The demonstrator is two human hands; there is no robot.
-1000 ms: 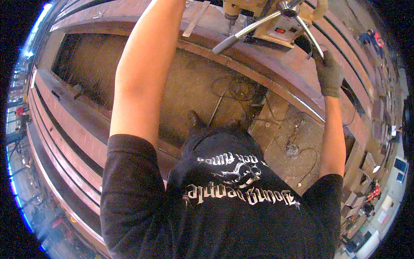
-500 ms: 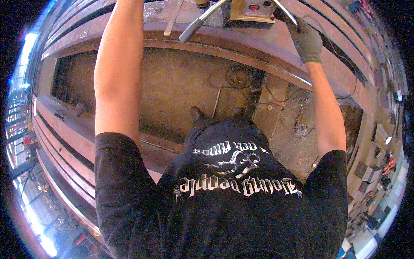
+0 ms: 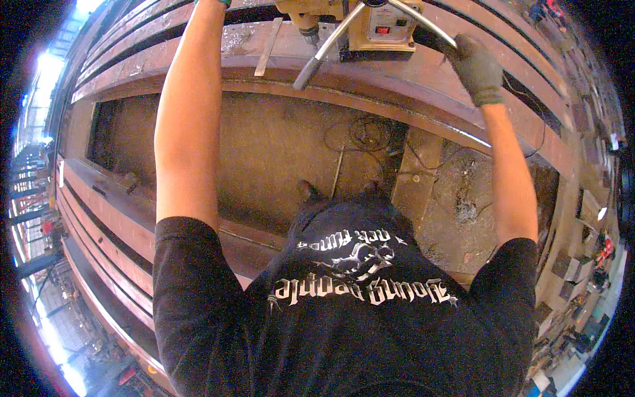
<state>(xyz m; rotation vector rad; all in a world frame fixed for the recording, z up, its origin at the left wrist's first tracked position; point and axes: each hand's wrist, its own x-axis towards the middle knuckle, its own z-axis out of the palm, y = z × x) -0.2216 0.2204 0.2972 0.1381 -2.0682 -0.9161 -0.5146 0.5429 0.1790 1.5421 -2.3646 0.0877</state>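
Tan drill (image 3: 382, 32) on red-brn. beam (image 3: 423, 70)

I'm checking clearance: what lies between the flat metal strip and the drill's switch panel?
In the head view, the drill chuck and one silver feed lever lie between them.

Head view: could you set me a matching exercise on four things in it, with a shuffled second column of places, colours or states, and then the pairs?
Things
1. drill
2. right hand
3. cable
4. metal strip

Places, colours or states
A. dark, looped on the ground
B. flat and straight, left of the yellowish machine
C. gloved, closed around the end of a lever
D. yellowish body with a red switch

Pairs: 1-D, 2-C, 3-A, 4-B
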